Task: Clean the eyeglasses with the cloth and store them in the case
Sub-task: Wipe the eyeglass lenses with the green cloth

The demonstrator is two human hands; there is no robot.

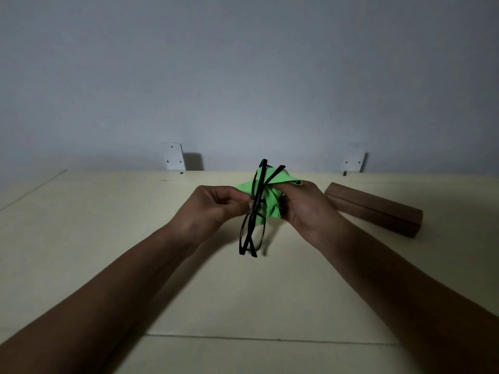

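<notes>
Black-framed eyeglasses (252, 233) with folded temples hang upright above the table, between both hands. My left hand (213, 209) pinches the frame near its middle. My right hand (305, 209) grips a bright green cloth (271, 203) that is bunched against the upper lens and pokes out behind the frame. A brown, closed eyeglass case (378, 209) lies on the table to the right of my right hand, apart from it.
The cream table (108, 225) runs back to a grey wall. Two white metal brackets (174, 156) (353, 159) stand at the table's far edge. A seam (270, 339) crosses the tabletop near me.
</notes>
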